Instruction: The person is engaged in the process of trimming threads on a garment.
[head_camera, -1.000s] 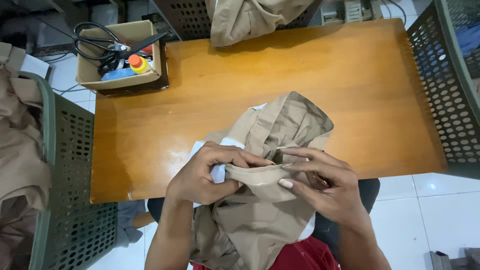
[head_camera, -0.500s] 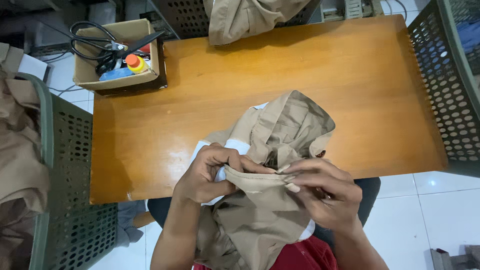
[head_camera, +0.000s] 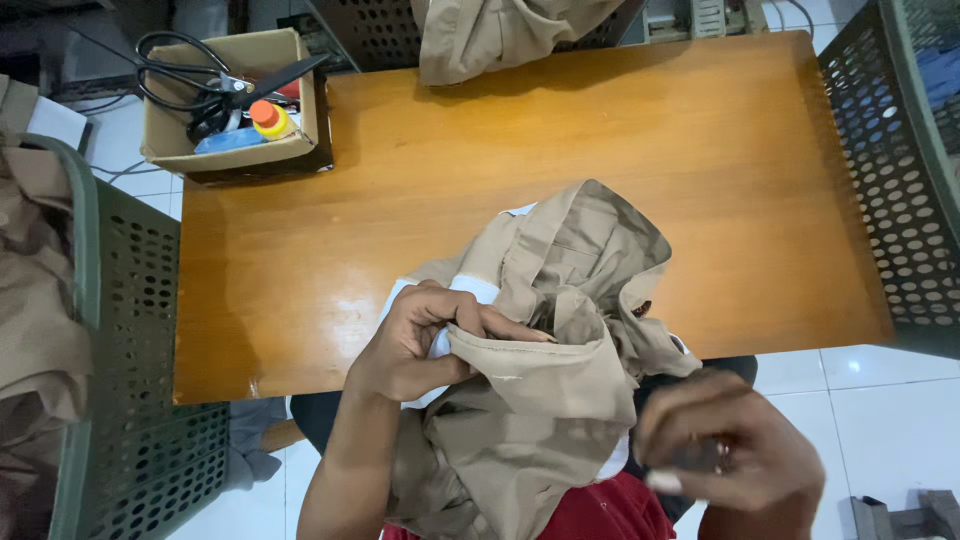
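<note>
Wooden tabletop (head_camera: 620, 130) fills our view, with a green perforated crate (head_camera: 130, 330) of khaki cloth at far left and a cardboard box (head_camera: 240, 155) holding black scissors (head_camera: 215, 85) behind it. Our left hand (head_camera: 410, 345) pinches the seam of the khaki garment (head_camera: 560, 330) bunched at the near edge; best we keep that fold taut. Our right hand (head_camera: 735, 450) is blurred, off the cloth, fingers curled; what it holds we cannot tell.

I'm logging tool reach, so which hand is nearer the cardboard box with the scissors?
Left. The left hand pinches the khaki garment below and right of the cardboard box; the right hand is farther right, off the garment.
</note>
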